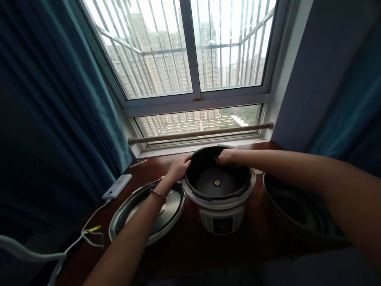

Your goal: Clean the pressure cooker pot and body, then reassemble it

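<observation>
An electric pressure cooker (220,204), white with a dark control panel, stands lidless on the wooden table. Its dark inside shows a round metal sensor (217,183) at the bottom. On the cooker's left rim, my left hand (178,167) is closed, thumb over the edge. My right hand (226,157) reaches inside near the far wall, its fingers closed on a yellowish cloth-like piece (217,160), mostly hidden. Beneath my left forearm lies the cooker's lid (178,206), metal underside up. To the right, partly behind my right arm, sits the dark inner pot (293,204).
A white power bank (117,186) with a white cable (77,240) and yellow tie (93,229) lies at the table's left. A window with a wooden rail (202,134) rises behind the table (190,238). Blue curtains (89,99) hang at both sides.
</observation>
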The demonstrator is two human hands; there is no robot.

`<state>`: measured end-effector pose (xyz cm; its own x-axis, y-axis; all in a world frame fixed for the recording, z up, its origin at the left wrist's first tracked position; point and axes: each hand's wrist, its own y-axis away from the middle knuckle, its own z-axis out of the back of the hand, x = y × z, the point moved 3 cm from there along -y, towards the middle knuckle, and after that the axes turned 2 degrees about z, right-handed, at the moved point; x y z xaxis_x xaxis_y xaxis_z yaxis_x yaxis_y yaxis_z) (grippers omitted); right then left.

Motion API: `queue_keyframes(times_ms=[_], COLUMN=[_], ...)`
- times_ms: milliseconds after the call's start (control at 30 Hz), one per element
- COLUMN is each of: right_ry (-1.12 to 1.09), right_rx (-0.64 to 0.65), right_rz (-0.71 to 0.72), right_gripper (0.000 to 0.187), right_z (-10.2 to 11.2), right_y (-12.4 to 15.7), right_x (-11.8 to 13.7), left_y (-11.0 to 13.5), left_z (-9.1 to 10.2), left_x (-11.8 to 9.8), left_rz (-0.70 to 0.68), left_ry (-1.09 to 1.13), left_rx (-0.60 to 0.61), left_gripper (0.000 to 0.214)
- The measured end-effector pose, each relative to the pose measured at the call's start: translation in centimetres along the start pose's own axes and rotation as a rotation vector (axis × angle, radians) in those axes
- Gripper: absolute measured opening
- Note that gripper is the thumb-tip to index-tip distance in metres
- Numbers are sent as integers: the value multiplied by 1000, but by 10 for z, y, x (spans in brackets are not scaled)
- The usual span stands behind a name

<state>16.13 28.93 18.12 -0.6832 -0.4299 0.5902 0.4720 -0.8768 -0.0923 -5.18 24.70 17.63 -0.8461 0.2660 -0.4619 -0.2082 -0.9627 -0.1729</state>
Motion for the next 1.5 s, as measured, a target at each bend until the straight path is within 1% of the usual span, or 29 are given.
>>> queue_keyframes(times_ms=[100, 133, 200, 233, 300, 367, 433, 500, 600, 667, 733, 800, 867, 933, 1033, 1100, 1200, 1267, 1333, 1400, 1500], right_ry=[273, 344, 464, 516, 615, 708, 797, 875, 959, 985, 984, 969, 953, 892, 723, 651, 644, 673, 720, 764, 798], right_rx=[447, 557, 707, 754, 794, 773, 711, 632, 511, 437, 371, 311, 258, 209, 116, 33, -47, -43, -20, 1, 6], right_rz=[312, 411, 583, 654, 752, 779, 736, 640, 421, 262, 133, 45, -5, -33, -40, 13, 165, 230, 231, 174, 45], right_gripper=[16, 13, 15, 17, 21, 24, 26, 27, 28, 29, 31, 32, 35, 35, 35, 35, 30, 25, 21, 19, 21], right_z=[-11, -15, -20, -21, -18, -8, 5, 16, 28, 31, 31, 29, 23, 14, -3, -10, -13, -8, 0, 9, 23], right_y=[-33, -41, -52, -54, -52, -42, -26, -7, 23, 44, 63, 81, 97, 111, 128, 138, 152, 160, 163, 162, 152], right_x=[10, 15, 23, 25, 25, 18, 8, -2, -8, -5, 3, 14, 28, 42, 64, 76, 84, 82, 75, 63, 39], left_y=[0, -1, -1, 0, 0, 1, 2, 2, 3, 3, 1, -1, -3, -5, -5, -4, -2, 0, 1, 2, 3], left_z=[-1, -1, -1, -1, 0, 0, 1, 1, 2, 1, 0, -2, -5, -6, -6, -5, -2, -1, -1, 0, 0], left_x=[1, 2, 3, 3, 2, 1, -1, -1, -2, -1, 0, 3, 5, 7, 6, 4, 0, -2, -4, -4, -5], left_rz=[-16, -17, -6, -1, 8, 12, 14, 21, 36, 40, 50, 55, 37, 18, 16, 22, 53, 75, 93, 106, 112], left_ry=[-23, -26, -26, -25, -23, -22, -22, -20, -7, 10, 26, 42, 59, 73, 90, 108, 126, 132, 138, 143, 147], left_rx=[7, 8, 8, 9, 13, 12, 9, 1, -9, -15, -19, -19, -13, -6, 3, 1, -17, -22, -27, -38, -50], left_gripper=[44, 44, 44, 44, 43, 43, 43, 43, 43, 43, 43, 43, 44, 45, 45, 45, 44, 44, 44, 44, 44])
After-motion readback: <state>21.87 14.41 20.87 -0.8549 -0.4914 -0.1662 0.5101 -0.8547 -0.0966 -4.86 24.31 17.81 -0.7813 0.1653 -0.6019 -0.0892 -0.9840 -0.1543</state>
